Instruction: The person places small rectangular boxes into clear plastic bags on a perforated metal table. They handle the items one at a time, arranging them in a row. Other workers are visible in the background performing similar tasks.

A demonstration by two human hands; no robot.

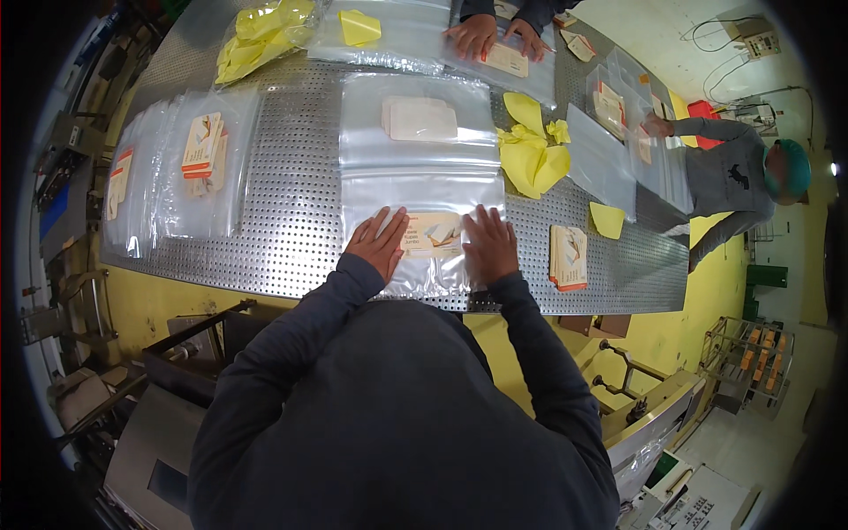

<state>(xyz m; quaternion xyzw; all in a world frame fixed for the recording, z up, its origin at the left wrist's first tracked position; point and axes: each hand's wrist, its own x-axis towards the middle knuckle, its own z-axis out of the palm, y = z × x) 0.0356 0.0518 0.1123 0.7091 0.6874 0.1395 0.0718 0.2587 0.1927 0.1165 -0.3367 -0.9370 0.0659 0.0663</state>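
Observation:
Straight in front of me lies a stack of clear plastic bags (415,188) on the perforated metal table. At its near end a printed label card (433,235) in cream and orange lies flat. My left hand (379,244) rests at the card's left edge, fingers stretched out. On the card's right side my right hand (490,245) lies with its fingers spread on the plastic, slightly blurred. Neither hand grips anything. Farther up the stack sits a small pile of pale cards (420,119). A pile of printed cards (568,257) stands right of my right hand.
Bagged cards (205,146) lie in piles at the left. Crumpled yellow sheets (534,159) sit right of my stack, and a yellow bundle (265,40) lies far left. Across the perforated table (291,177), another person's hands (496,38) press on bags. A person in a green cap (738,168) works at the right.

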